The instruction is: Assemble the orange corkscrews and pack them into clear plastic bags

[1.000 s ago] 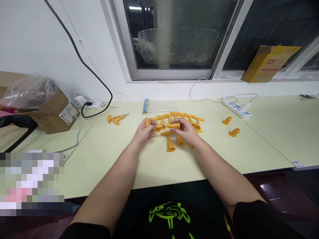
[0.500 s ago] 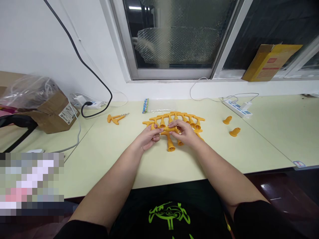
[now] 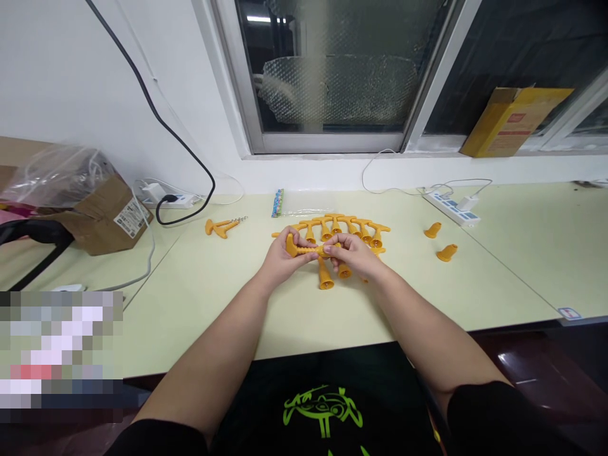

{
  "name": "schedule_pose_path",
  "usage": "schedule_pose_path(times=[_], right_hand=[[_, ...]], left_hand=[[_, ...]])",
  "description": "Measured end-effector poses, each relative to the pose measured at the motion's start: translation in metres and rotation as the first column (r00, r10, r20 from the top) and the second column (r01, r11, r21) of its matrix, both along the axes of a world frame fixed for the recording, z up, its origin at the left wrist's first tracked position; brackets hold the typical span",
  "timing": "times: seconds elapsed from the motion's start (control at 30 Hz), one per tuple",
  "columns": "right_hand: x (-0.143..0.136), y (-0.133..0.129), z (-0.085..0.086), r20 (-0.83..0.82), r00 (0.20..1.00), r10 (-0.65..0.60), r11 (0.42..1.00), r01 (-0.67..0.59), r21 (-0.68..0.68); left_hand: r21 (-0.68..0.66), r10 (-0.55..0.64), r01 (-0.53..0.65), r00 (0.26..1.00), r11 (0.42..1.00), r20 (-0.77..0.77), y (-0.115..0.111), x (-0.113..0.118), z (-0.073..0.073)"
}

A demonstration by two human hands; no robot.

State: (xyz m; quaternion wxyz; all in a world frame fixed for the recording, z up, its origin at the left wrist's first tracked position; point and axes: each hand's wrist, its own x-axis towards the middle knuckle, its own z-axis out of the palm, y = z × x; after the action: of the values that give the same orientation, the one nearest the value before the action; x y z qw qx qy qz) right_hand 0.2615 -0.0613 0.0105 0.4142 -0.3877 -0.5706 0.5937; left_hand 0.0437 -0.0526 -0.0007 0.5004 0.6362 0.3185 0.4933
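Note:
Both my hands meet over the table at a yellow corkscrew (image 3: 306, 251), held nearly level. My left hand (image 3: 281, 258) is closed on its T-shaped handle, and the ribbed shaft runs right from there. At the other end my right hand (image 3: 354, 254) pinches the corkscrew's bell-shaped base, mostly hidden by the fingers. Behind and below the hands several assembled yellow corkscrews lie in an arc, one corkscrew (image 3: 325, 276) nearest me with its bell end toward me. My hands cover part of this group.
Loose handles with metal spirals (image 3: 222, 227) lie to the left. Two yellow bell-shaped bases (image 3: 447, 253) sit at the right. A clear plastic bag (image 3: 306, 204) lies at the back. Cardboard box (image 3: 111, 212), black cable (image 3: 156, 107) and power strip (image 3: 451, 208) are around the edges.
My left hand has shifted its grip from fingertips by the corkscrew to around its handle. The handle and ribbed shaft now show between my hands. My right hand stays at the bell end.

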Motion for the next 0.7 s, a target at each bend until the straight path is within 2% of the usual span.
schedule_pose_path(times=[0.17, 0.37, 0.57, 0.63, 0.7], right_hand=[[0.0, 0.0, -0.001, -0.038, 0.999, 0.018, 0.995, -0.022, -0.093], [0.0, -0.002, 0.002, -0.027, 0.999, 0.043, 0.996, -0.045, -0.081], [0.002, -0.004, 0.005, -0.069, 0.996, 0.062, 0.973, -0.076, -0.216], [0.002, -0.004, 0.004, -0.056, 0.997, 0.059, 0.982, -0.068, -0.177], [0.001, -0.005, 0.002, -0.028, 0.999, 0.046, 0.996, -0.048, -0.071]], left_hand=[[0.016, -0.013, 0.014, 1.0, 1.0, -0.029, -0.002, -0.001, 0.003], [0.051, 0.019, -0.015, 0.997, 0.999, -0.069, -0.006, -0.001, 0.008], [0.08, 0.051, -0.045, 0.996, 0.996, -0.075, -0.01, 0.001, 0.01], [0.077, 0.06, -0.054, 0.995, 0.996, -0.075, -0.011, 0.001, 0.011], [0.063, 0.066, -0.062, 0.995, 0.996, -0.075, -0.01, 0.0, 0.011]])
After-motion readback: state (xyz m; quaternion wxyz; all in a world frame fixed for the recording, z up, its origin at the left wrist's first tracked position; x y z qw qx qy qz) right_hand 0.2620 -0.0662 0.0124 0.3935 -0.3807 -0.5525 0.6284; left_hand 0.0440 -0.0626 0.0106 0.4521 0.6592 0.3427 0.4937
